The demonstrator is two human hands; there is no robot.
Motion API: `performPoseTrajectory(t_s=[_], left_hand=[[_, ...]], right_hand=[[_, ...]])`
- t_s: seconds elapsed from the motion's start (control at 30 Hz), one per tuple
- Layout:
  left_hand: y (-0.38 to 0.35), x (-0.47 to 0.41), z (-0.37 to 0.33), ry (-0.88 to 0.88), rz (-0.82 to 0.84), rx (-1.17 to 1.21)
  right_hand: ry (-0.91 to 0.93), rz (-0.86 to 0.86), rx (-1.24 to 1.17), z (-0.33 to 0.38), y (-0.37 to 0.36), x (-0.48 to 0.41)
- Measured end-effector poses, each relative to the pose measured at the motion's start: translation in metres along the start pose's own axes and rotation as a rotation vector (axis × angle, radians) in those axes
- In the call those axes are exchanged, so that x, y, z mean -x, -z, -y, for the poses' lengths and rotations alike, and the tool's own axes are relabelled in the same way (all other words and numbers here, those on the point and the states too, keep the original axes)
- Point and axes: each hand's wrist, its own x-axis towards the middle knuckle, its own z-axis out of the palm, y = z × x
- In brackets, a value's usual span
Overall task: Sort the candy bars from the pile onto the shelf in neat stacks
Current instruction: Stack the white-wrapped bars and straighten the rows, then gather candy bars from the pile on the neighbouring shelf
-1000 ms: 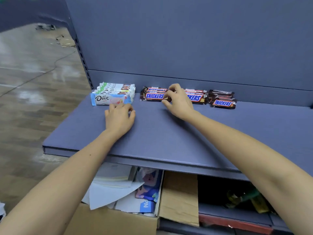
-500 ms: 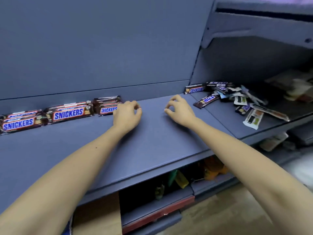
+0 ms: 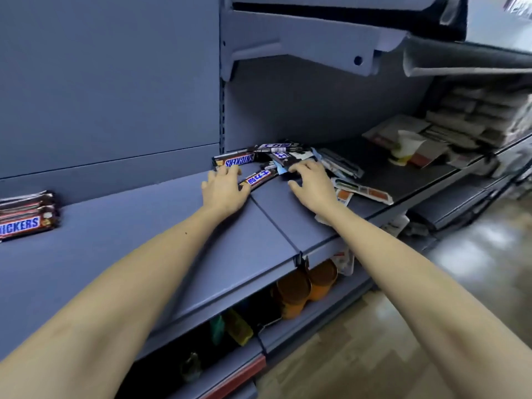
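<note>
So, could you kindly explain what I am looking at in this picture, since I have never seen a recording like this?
There is no machine here. A person wears a wide-angle camera on the head, so the one view looks forward and down at their own arms. The left hand and right hand reach across a blue-grey metal shelf to a loose pile of wrapped candy bars. The left fingertips are at a brown Snickers bar, and a brown bar with blue lettering lies slanted between the hands. The right hand's fingers rest on the pile's near edge. Neither hand plainly grips anything. At far left sits a tidy stack of brown Snickers bars, already sorted.
</note>
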Motion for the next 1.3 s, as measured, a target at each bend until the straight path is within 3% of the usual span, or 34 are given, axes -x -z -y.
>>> performPoseTrajectory(t_s=[0.2, 0.4, 0.5, 0.7, 0.87, 1.07, 1.3], left_hand=[[-0.018, -0.02, -0.009, 0.065, 0.124, -0.102], [-0.022, -0.033, -0.005, 0.082, 0.104, -0.057], [-0.019, -0.036, -0.001, 0.047, 0.093, -0.028], [-0.005, -0.028, 0.013, -0.004, 0.096, 0.077], [0.026, -0.008, 0.047, 0.008, -0.037, 0.167], [0.075, 0.037, 0.11, 0.1, -0.191, 0.185], [0.138, 0.105, 0.184, 0.229, -0.339, 0.14]], right_hand=[[0.074, -0.09, 0.103, -0.006, -0.001, -0.035], [0.054, 0.125, 0.213, -0.006, -0.017, -0.058], [0.06, 0.09, 0.175, -0.007, -0.018, -0.064], [0.056, -0.002, -0.122, 0.005, -0.019, -0.064], [0.301, -0.252, -0.161, 0.052, -0.017, -0.056], [0.492, -0.186, -0.27, 0.144, -0.017, -0.042], [0.284, 0.103, -0.587, 0.245, -0.031, -0.029]])
